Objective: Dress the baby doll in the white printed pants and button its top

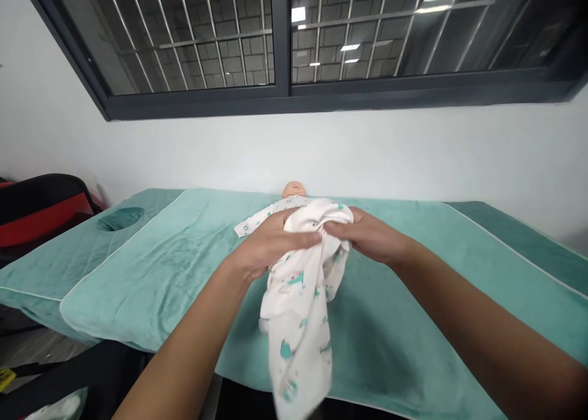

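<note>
Head view: white printed cloth (pixel 301 303) is held up over the middle of the bed (pixel 160 261), bunched at the top, its lower end hanging down past the near edge; whether it touches the surface cannot be told. Left hand (pixel 271 239) pinches the bunched part, thumb across the front, other fingers mostly hidden. Right hand (pixel 370 233) pinches the same bunch from the other side, thumb pressed on its front, close to the left thumb. Doll (pixel 294 189) lies at the far edge, near its middle, head toward the wall (pixel 349 153), in a printed top (pixel 254 221); rest hidden by cloth and hands. Far edge runs along the wall, limiting forward room. Surface extends on either side of the forearms, giving sideways room. Hole (pixel 120 219) sits toward the far left corner; red and black chair (pixel 46 215) stands beyond the left end.
</note>
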`<state>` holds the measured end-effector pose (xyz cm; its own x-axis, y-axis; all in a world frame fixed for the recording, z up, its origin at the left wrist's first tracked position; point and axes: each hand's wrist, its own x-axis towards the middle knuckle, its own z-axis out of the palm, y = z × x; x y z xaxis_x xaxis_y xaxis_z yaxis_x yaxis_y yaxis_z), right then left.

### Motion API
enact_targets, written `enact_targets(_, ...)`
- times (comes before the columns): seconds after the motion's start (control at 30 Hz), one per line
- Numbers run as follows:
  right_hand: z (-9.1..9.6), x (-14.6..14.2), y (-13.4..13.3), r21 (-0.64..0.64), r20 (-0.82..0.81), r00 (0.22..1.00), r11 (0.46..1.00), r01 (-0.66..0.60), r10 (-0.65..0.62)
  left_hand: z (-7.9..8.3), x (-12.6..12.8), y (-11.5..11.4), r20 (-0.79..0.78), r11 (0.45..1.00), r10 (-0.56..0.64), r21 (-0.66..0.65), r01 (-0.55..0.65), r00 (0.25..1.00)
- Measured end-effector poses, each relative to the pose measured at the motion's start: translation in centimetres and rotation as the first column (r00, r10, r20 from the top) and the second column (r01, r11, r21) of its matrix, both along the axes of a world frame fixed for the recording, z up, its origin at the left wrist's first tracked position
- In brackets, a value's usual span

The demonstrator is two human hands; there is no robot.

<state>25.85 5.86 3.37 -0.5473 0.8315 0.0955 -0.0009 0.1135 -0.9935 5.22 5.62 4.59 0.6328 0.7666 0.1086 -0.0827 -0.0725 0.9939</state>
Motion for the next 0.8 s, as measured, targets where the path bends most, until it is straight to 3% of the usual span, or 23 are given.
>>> enact_targets(0.1,-0.8,0.0,0.4,-0.055,-0.196,0.973,0.992,0.113,-0.121,-0.3,-0.7,0.1,-0.126,0.997,-0.048,0.059,0.056,0.991)
enact_targets(0.23,-2.6,-0.9,-0.5,-0.157,-0.322,0.928,0.977,0.142,-0.186,-1.8,-0.8,0.6,0.174,0.989,0.146,-0.053,-0.139,0.974)
enact_targets(0.3,-3.5,-1.4,-1.1,-0.199,-0.264,0.961,0.98,0.028,-0.081,-2.6,-0.4,0.7,0.267,0.969,0.241,-0.121,-0.216,0.933)
enact_targets(0.4,-4.1,-1.9,-1.5,-0.225,-0.136,0.981,0.96,-0.168,0.14,-3.3,-0.1,0.7,0.266,0.95,0.298,-0.178,-0.258,0.917)
enact_targets(0.47,-3.9,-1.8,-1.2,-0.18,-0.174,0.981,0.977,-0.116,0.084,-3.5,-0.5,0.5,0.246,0.959,0.254,-0.188,-0.211,0.935)
enact_targets(0.6,-3.0,-1.2,-0.4,-0.133,-0.376,0.904,0.977,0.166,-0.204,-3.8,-2.1,0.0,0.042,0.972,-0.137,-0.188,0.142,0.99)
enact_targets(0.67,-3.1,-1.2,-0.5,-0.162,-0.391,0.892,0.971,0.176,-0.227,-4.1,-2.4,-0.1,0.004,0.965,-0.187,-0.187,0.184,0.982)
enact_targets(0.73,-3.7,-1.4,-0.7,-0.184,-0.393,0.893,0.971,0.154,-0.217,-4.4,-2.3,0.0,0.142,0.986,-0.006,-0.166,0.03,0.99)
enact_targets(0.8,-4.5,-1.4,-1.0,-0.196,-0.369,0.909,0.972,0.13,-0.195,-4.5,-1.8,0.1,0.281,0.971,0.208,-0.176,-0.163,0.937)
